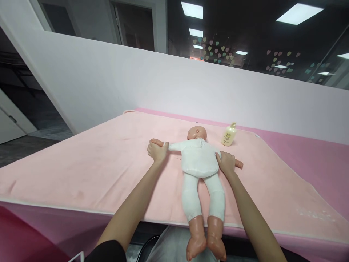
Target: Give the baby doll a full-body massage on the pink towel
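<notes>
A baby doll [200, 160] with a white cloth body lies stretched out, its head at the far end and turned to the left. Both its arms are spread sideways, and its bare feet hang over the near edge. My left hand [158, 151] is closed around the doll's arm on the left, near its wrist; the doll's hand pokes out beyond my fingers. On the right side, my right hand [227, 162] wraps the other arm, with the doll's hand showing past it. A cream pump bottle [228, 135] stands upright beyond my right hand.
Under the doll spreads a pale pink blanket [81, 171] on a pink table surface [308, 153]. A white wall [136, 80] with dark glass above it rises behind. At lower left is a dark red object [24, 236], partly out of view.
</notes>
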